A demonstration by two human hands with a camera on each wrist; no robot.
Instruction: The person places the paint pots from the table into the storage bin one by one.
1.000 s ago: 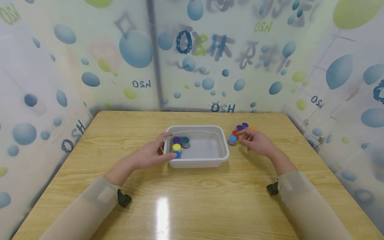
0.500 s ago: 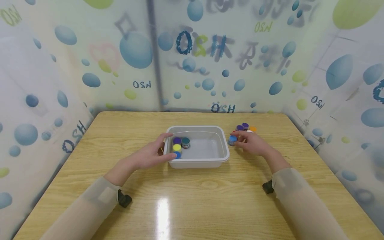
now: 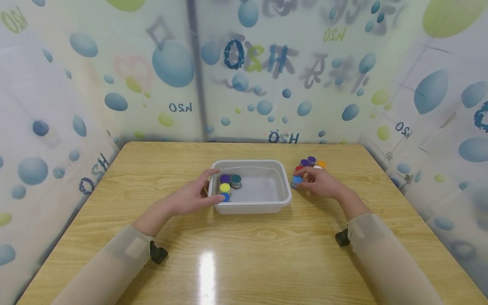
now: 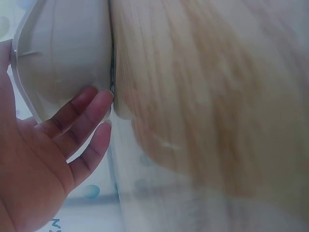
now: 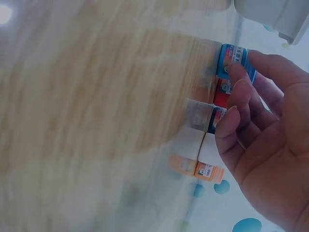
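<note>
A white plastic tub (image 3: 249,208) sits mid-table. My left hand (image 3: 190,195) grips its left end, thumb over the near rim and fingers curled against the outer wall (image 4: 72,53). Inside, at that end, are small paint jars: a purple-lidded one (image 3: 225,179), a dark teal one (image 3: 236,181), a yellow one (image 3: 225,187) and a blue one (image 3: 226,197). Right of the tub, my right hand (image 3: 320,183) pinches a light blue paint jar (image 5: 231,60) between thumb and fingers. A red paint jar (image 5: 222,93) stands right behind it, partly covered by the fingers.
Beyond my right hand more paint jars stand clustered: two purple-lidded ones (image 3: 311,160), an orange one (image 3: 322,164) and a white one (image 3: 317,167). A patterned wall (image 3: 244,101) rises behind the wooden table (image 3: 244,254) and along both sides.
My right hand has moved left from above the jars onto the light blue paint jar, which has shifted slightly toward me. My left hand stays on the tub.
</note>
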